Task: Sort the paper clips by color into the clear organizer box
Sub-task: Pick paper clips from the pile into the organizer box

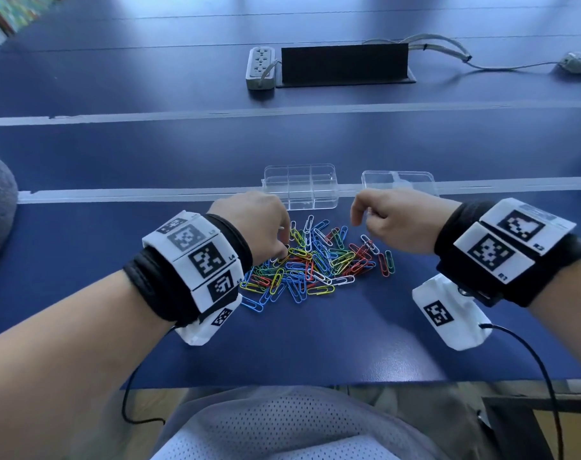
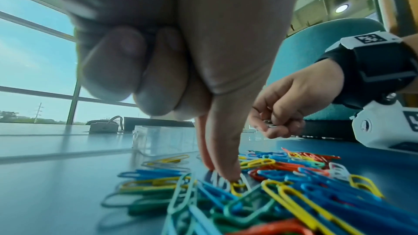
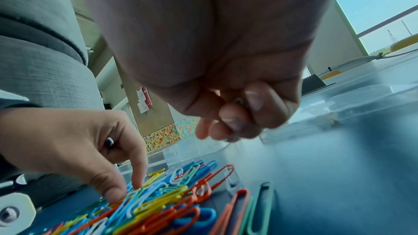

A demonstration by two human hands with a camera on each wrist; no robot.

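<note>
Paper clips (image 1: 319,263) piled beneath left hand (image 1: 252,224), pinching one; right hand (image 1: 395,224) apparently clutching some

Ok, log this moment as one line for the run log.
left hand: fingers on yellow clip in pile | right hand: holds clips above table | organizer box: open behind pile

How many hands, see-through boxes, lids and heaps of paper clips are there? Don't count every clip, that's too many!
Hands: 2, the left hand and the right hand
Clear organizer box: 1
Clear lid: 1
Heap of paper clips: 1
Total: 5
Any clips inside the hands are too hidden to count.
</note>
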